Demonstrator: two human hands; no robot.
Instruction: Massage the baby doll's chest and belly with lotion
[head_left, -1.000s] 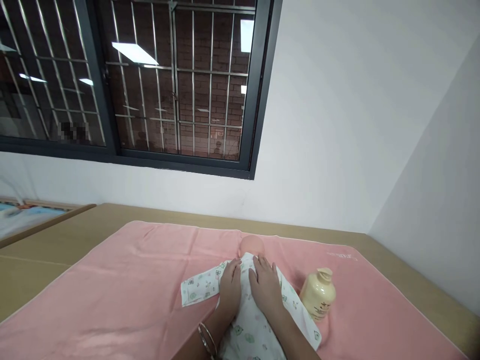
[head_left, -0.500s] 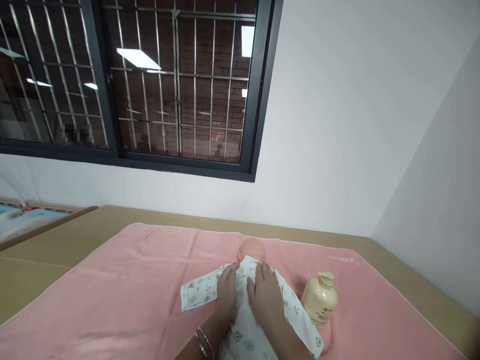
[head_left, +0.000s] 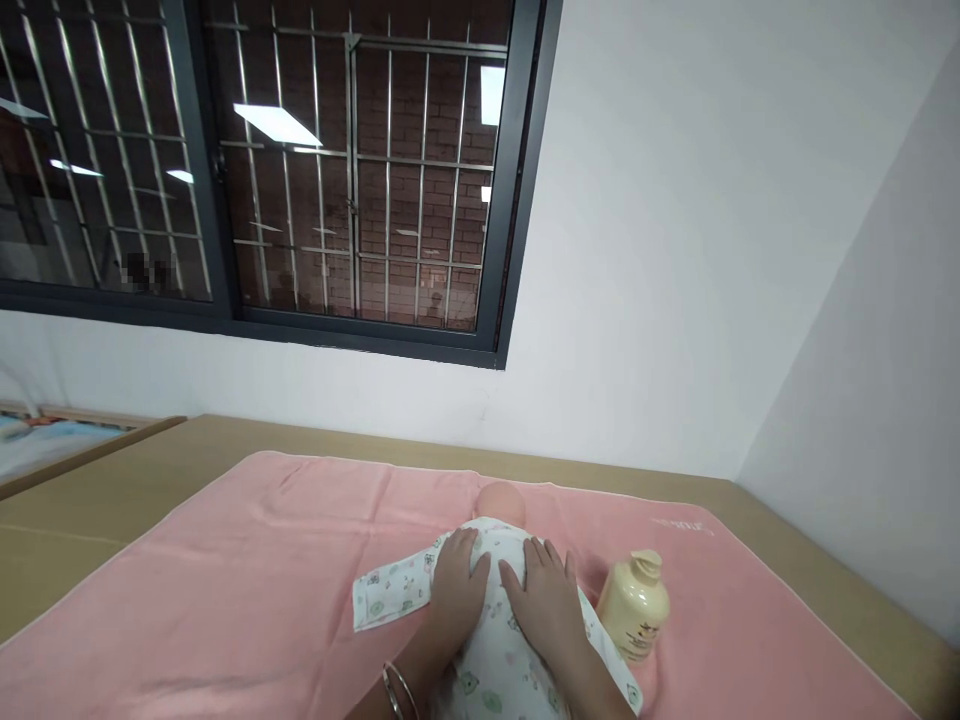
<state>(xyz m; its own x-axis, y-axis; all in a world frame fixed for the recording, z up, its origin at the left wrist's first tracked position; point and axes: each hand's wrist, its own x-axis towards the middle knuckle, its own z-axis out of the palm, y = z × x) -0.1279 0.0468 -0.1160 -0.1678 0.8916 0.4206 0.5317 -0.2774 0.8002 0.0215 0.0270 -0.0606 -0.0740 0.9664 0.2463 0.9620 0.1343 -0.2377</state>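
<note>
A baby doll lies on a pink towel, its bald head toward the wall. It wears a white garment with a small green print, one sleeve stretched out to the left. My left hand rests flat on the left side of the doll's upper body, fingers outstretched, a silver bangle on the wrist. My right hand lies open on the right side, fingers spread. The doll's lower part runs out of view between my forearms.
A cream pump bottle stands on the pink towel, just right of the garment's right sleeve. Brown padded surface borders the towel. A dark-framed barred window is set in the white wall behind.
My hands have moved apart, from close together near the doll's neck to the two sides of its upper body. The view has shifted slightly.
</note>
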